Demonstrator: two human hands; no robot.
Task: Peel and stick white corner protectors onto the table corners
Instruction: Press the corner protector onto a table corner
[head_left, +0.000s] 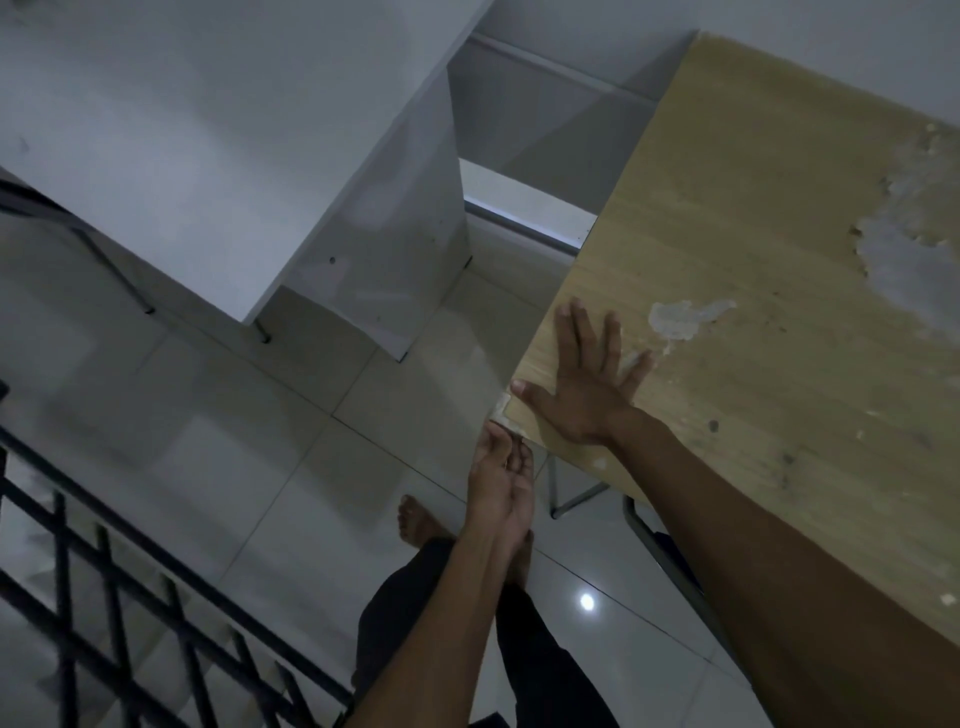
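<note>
Lower centre of the frame: dark trouser legs (415, 623) and a bare foot (418, 522) on the pale tiled floor (260, 467); a small bright reflection of a light shows on the tiles at lower centre-right; a black metal railing (104, 597) crosses the lower left corner.

Two bare forearms rise from the bottom edge toward the centre. The left hand (501, 483) is just below the near corner of the tabletop (753, 260), its fingers curled inward, thumb and fingertips meeting at the corner; the grip is pinched on the white corner protector (503, 408), which sits against the tabletop corner at the centre of the frame; how far the protector wraps round the corner cannot be told, as the fingers cover part of it.

The right hand (584, 379) lies flat, palm down, on the tabletop just beside that same corner; fingers spread and straight, thumb reaching toward the edge near the protector; its grip is released and holds nothing.

The tabletop is light wood in colour and fills the right side of the frame; its surface is worn, with pale grey patches where the finish has peeled at centre-right and upper right; metal legs (571, 499) show beneath its near edge.

Further off, at upper left and upper centre, a white cabinet (234, 156) stands on the tiled floor, well apart from the tabletop; behind it, white walls.
</note>
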